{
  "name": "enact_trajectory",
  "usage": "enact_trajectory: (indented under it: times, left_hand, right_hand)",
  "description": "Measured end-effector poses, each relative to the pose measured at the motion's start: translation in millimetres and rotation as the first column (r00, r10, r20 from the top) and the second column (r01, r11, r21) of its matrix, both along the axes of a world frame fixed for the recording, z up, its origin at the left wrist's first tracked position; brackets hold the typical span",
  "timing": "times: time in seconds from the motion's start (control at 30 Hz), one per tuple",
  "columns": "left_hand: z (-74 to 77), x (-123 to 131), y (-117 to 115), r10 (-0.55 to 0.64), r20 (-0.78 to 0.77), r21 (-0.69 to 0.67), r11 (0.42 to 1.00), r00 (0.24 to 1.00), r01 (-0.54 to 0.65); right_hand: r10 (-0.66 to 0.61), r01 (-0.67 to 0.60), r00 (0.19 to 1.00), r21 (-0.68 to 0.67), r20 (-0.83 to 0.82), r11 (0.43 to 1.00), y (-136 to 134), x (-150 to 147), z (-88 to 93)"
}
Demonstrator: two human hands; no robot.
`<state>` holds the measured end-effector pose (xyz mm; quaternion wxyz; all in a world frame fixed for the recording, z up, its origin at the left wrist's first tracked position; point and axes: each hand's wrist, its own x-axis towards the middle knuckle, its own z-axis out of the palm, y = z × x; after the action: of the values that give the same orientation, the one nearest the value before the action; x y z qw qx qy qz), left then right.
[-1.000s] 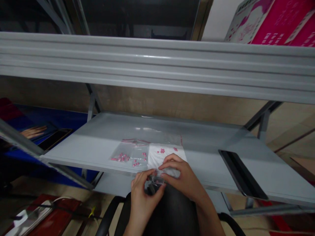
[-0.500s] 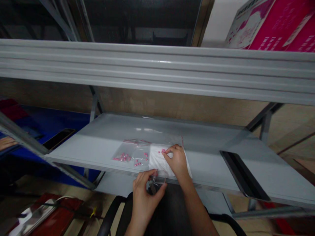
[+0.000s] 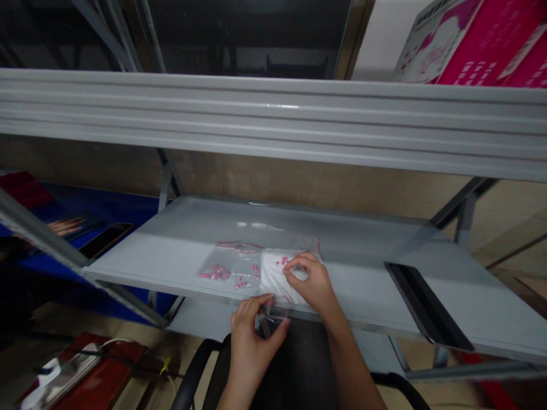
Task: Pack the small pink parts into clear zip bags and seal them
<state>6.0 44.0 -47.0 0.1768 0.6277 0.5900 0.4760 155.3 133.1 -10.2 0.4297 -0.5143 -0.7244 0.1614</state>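
Observation:
My left hand (image 3: 250,347) holds a small clear plastic bag (image 3: 278,310) spread between thumb and fingers, just off the table's front edge. Thumb and forefinger of my right hand (image 3: 315,282) are pinched together over a white sheet (image 3: 273,280), right beside several small pink beads (image 3: 282,261). Whether a bead is between those fingertips is too small to make out. Left of the sheet lie clear zip bags, one with a cluster of pink beads (image 3: 216,273), and more beads (image 3: 241,282) are scattered nearby.
A dark tablet-like slab (image 3: 427,304) lies on the grey table (image 3: 350,236) at the right. Above runs a grey shelf beam (image 3: 273,119) with pink boxes (image 3: 482,48). At left, another person's hand (image 3: 67,226) is near a phone (image 3: 106,240) on a blue surface.
My right hand has shifted slightly right and down, exposing the beads a little more. My left hand stays with the bag. The other person's hand has moved right.

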Motion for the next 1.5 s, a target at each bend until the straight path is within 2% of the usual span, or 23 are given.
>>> enact_trajectory:
  times: [0.07, 0.13, 0.2, 0.27, 0.33, 0.4, 0.57, 0.7, 0.8, 0.87, 0.97, 1.03, 1.1, 1.2, 1.27, 1.37, 1.5]
  left_hand:
    - [1.1, -0.4, -0.5, 0.000, 0.001, -0.008, 1.000, 1.000, 0.000]
    - [2.5, -0.3, -0.4, 0.006, 0.005, -0.006, 1.000, 1.000, -0.006]
    - [3.8, 0.2, 0.0, 0.016, 0.013, 0.004, 1.000, 1.000, -0.016]
    - [4.7, 0.6, 0.5, 0.020, 0.022, 0.017, 1.000, 1.000, -0.020]
    - [5.3, 0.5, 0.5, 0.021, 0.026, 0.028, 0.999, 0.999, -0.022]
    - [5.9, -0.3, 0.0, 0.023, 0.026, 0.034, 0.999, 0.999, -0.024]
    - [8.3, -3.3, -2.6, 0.032, 0.022, 0.020, 0.999, 0.999, -0.033]
    - [8.6, -5.1, -3.0, 0.036, 0.017, 0.025, 0.999, 0.999, -0.036]
    - [8.1, -5.9, -1.4, 0.044, 0.011, 0.031, 0.999, 0.999, -0.044]
    - [8.7, -6.1, -0.1, 0.034, 0.014, 0.032, 0.999, 0.999, -0.035]
    - [11.3, -5.5, 0.9, 0.033, 0.016, 0.034, 0.999, 0.999, -0.033]
    - [13.5, -4.7, 0.7, 0.040, 0.015, 0.035, 0.999, 0.999, -0.041]
    - [15.3, -3.9, -0.2, 0.044, 0.017, 0.041, 0.998, 0.999, -0.044]
    - [16.8, -3.3, -2.6, 0.050, 0.026, 0.058, 0.997, 0.998, -0.052]
    - [17.1, -3.2, -4.8, 0.054, 0.035, 0.072, 0.996, 0.998, -0.056]
    - [17.2, -3.3, -8.2, 0.059, 0.043, 0.106, 0.992, 0.997, -0.063]
    - [17.9, -4.3, -12.2, 0.053, 0.030, 0.156, 0.986, 0.998, -0.057]
  right_hand:
    - [0.171, -0.172, 0.984, -0.033, -0.043, 0.984, -16.9, 4.3, 14.4]
    - [0.319, -0.326, 0.944, -0.097, -0.083, 0.940, -29.6, 8.0, 24.7]
    - [0.375, -0.387, 0.921, -0.139, -0.103, 0.912, -33.1, 9.9, 27.4]
    - [0.315, -0.322, 0.946, -0.120, -0.072, 0.939, -25.9, 9.2, 22.2]
    - [0.191, -0.191, 0.982, -0.068, -0.016, 0.979, -11.0, 6.0, 12.6]
    - [0.096, -0.095, 0.995, -0.030, 0.036, 0.995, 5.9, 0.6, 2.9]
    - [0.034, -0.033, 0.994, -0.009, 0.104, 0.999, 31.4, -13.9, -9.0]
    - [0.029, -0.028, 0.994, -0.007, 0.109, 1.000, 31.1, -17.6, -6.7]
    - [0.076, -0.076, 0.994, -0.004, 0.084, 0.997, 17.5, -13.2, 4.9]
    - [0.171, -0.171, 0.984, -0.010, 0.045, 0.985, 2.2, -7.7, 17.0]
    - [0.368, -0.369, 0.929, -0.039, -0.025, 0.929, -21.4, 2.1, 34.6]
    - [0.431, -0.434, 0.900, -0.054, -0.060, 0.899, -29.9, 8.8, 40.0]
    - [0.389, -0.394, 0.917, -0.047, -0.084, 0.918, -28.3, 14.8, 37.3]
    - [0.163, -0.164, 0.985, -0.007, -0.053, 0.986, -9.8, 19.5, 20.8]
    - [0.059, -0.059, 0.998, 0.014, -0.011, 0.998, 6.6, 17.6, 7.5]
    - [0.062, -0.063, 0.997, 0.028, 0.045, 0.998, 25.2, 9.0, -5.7]
    - [0.113, -0.117, 0.988, 0.032, 0.106, 0.993, 33.4, -1.9, -9.5]
